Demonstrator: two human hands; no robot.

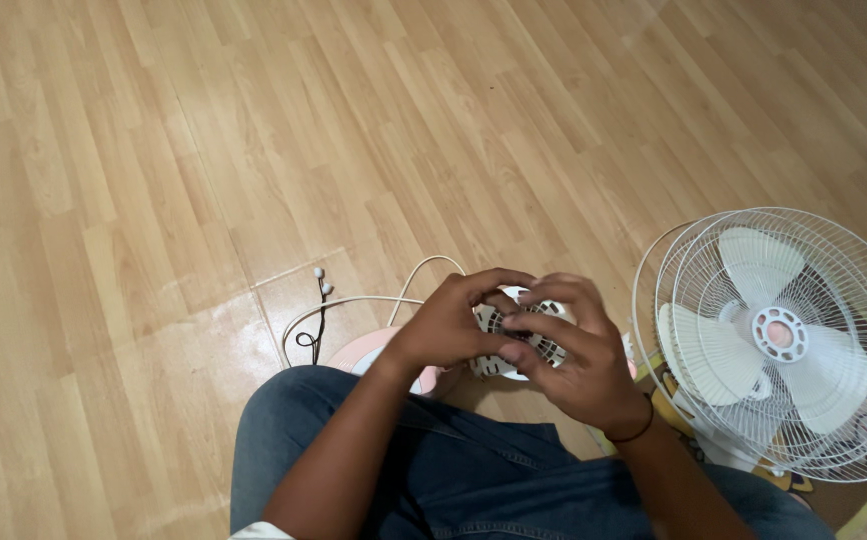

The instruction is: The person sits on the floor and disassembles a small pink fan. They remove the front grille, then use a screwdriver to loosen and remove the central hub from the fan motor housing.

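Observation:
Both my hands are wrapped around a white vented plastic fan motor housing [519, 335] just in front of my knees. My left hand [454, 325] grips its left side with the fingers curled over the top. My right hand [574, 360] covers its right side, fingertips pressed on the slotted face. Most of the housing is hidden under my fingers. A black band circles my right wrist. Under my left hand lies a pink and white round fan base [379, 350].
A white fan cage with blades and a pink hub [784, 335] lies on the wooden floor [154, 150] to the right. A white power cord [354, 300] loops left of the base, beside a thin black wire [316, 320]. My jeans-clad legs [454, 470] fill the bottom.

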